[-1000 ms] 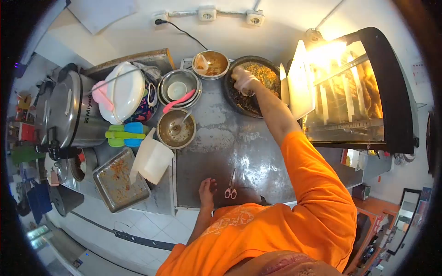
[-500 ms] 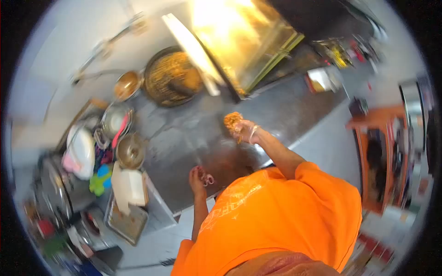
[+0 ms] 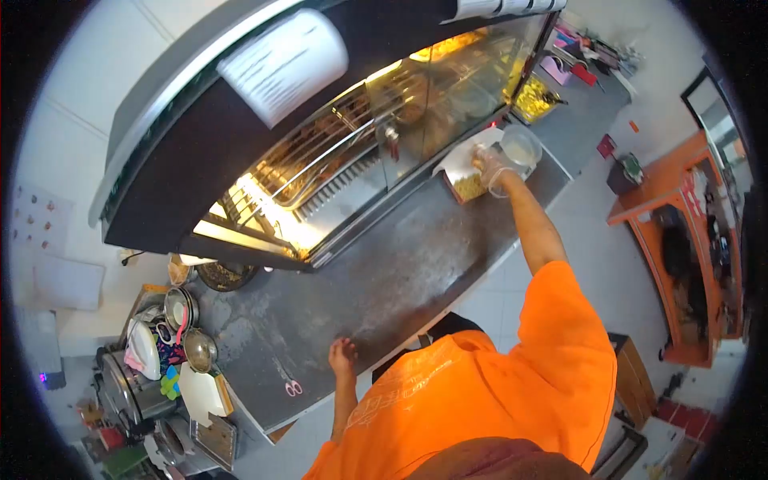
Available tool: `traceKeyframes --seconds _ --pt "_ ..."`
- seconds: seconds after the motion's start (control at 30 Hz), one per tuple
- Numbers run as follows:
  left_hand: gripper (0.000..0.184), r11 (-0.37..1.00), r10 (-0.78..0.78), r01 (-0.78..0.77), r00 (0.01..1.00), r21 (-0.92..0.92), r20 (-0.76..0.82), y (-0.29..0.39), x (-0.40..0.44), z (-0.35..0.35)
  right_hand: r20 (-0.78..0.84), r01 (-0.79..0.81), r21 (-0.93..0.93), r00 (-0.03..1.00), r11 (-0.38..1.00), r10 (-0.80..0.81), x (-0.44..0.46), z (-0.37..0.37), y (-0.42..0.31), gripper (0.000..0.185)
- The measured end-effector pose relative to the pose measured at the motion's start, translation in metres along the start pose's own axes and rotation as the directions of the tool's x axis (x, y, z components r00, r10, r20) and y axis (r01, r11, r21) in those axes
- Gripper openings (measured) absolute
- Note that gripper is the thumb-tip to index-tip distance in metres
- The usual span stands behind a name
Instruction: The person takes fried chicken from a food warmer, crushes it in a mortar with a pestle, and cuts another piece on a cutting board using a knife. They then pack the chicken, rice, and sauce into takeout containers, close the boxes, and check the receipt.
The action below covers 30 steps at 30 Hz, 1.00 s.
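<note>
My right hand [image 3: 498, 174], in a clear plastic glove, reaches into an open paper box [image 3: 469, 190] with a yellowish side at the back right of the counter. Its fingers are closed, and a small brown bit of a fried food piece [image 3: 478, 162] shows at the tips; the rest is hidden. A round clear tub [image 3: 522, 146] stands beside the box. My left hand [image 3: 343, 353] is above the counter's front edge, its fingers loosely curled with nothing seen in them. Scissors with pink handles [image 3: 294, 388] lie to its left, apart from it.
A lit glass warming cabinet [image 3: 392, 152] lines the back of the dark counter [image 3: 360, 296]. Metal bowls [image 3: 200, 350] and a white cutting-board-like slab [image 3: 204, 392] are at the left. A dark pan [image 3: 226, 276] sits beyond the cabinet's left end. An orange shelf [image 3: 672, 216] stands at right.
My right hand has carried the fried piece rightward from mid-counter into the paper box. The view has swung right. My left hand, beside the scissors before, is now farther from them.
</note>
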<state>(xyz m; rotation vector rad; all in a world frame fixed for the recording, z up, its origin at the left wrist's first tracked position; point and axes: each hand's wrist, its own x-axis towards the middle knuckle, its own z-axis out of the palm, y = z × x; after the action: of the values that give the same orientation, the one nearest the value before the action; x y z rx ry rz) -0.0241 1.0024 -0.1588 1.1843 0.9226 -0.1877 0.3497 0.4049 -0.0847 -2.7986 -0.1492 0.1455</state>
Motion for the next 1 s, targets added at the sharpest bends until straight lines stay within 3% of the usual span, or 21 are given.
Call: traceKeyframes --seconds 0.07,0.17,0.27,0.37,0.47,0.53,0.57,0.6,0.67,0.77,0.87,1.0 --pt "0.027 0.999 -0.003 0.001 0.999 0.049 0.046 0.001 -0.028 0.048 -0.049 -0.022 0.057 0.999 0.998 0.024 -0.001 -0.007 -0.017 0.041" --pt "0.025 0.974 0.137 -0.155 0.984 0.164 0.115 0.009 -0.054 0.085 -0.184 0.053 0.058 0.982 0.997 -0.041 0.0 0.009 0.004 0.035" --pt "0.023 0.94 0.232 -0.265 0.958 0.216 0.165 0.014 -0.063 0.093 -0.483 -0.24 0.007 0.849 0.971 0.214 -0.014 0.03 0.018 0.034" --pt "0.023 0.874 0.32 -0.359 0.932 0.326 0.167 0.034 -0.069 0.103 -0.401 -0.433 0.131 0.8 0.892 0.447 -0.025 0.017 0.017 0.027" --pt "0.023 0.753 0.489 -0.546 0.838 0.368 0.243 0.054 -0.056 0.115 -0.323 -0.178 0.686 0.794 0.706 0.514 -0.034 -0.011 -0.048 0.024" --pt "0.022 0.785 0.478 -0.542 0.838 0.299 0.263 0.066 -0.049 0.133 -0.494 0.141 0.521 0.854 0.842 0.162 -0.036 -0.027 -0.124 0.031" --pt "0.022 0.802 0.469 -0.535 0.839 0.265 0.275 0.071 -0.048 0.144 -0.554 0.505 0.69 0.829 0.519 -0.07 -0.031 -0.028 -0.161 0.044" --pt "0.022 0.799 0.461 -0.535 0.839 0.276 0.289 0.075 -0.053 0.152 -0.577 0.563 0.462 0.778 0.686 -0.25 -0.033 -0.047 -0.194 0.057" --pt "0.021 0.789 0.449 -0.54 0.832 0.292 0.325 0.085 -0.064 0.17 -0.332 0.36 0.605 0.925 0.71 -0.186 -0.045 -0.069 -0.259 0.059" --pt "0.023 0.731 0.553 -0.647 0.748 0.216 0.367 0.085 -0.077 0.161 -0.516 0.332 0.658 0.853 0.676 0.083 -0.043 -0.04 -0.3 0.057" --pt "0.024 0.631 0.667 -0.74 0.671 0.235 0.324 0.103 -0.097 0.146 -0.432 0.264 0.603 0.901 0.753 0.03 -0.062 -0.045 -0.324 0.061" --pt "0.026 0.487 0.783 -0.839 0.542 0.242 0.305 0.158 -0.136 0.157 -0.416 0.348 0.598 0.905 0.723 -0.091 -0.079 -0.025 -0.365 0.069"
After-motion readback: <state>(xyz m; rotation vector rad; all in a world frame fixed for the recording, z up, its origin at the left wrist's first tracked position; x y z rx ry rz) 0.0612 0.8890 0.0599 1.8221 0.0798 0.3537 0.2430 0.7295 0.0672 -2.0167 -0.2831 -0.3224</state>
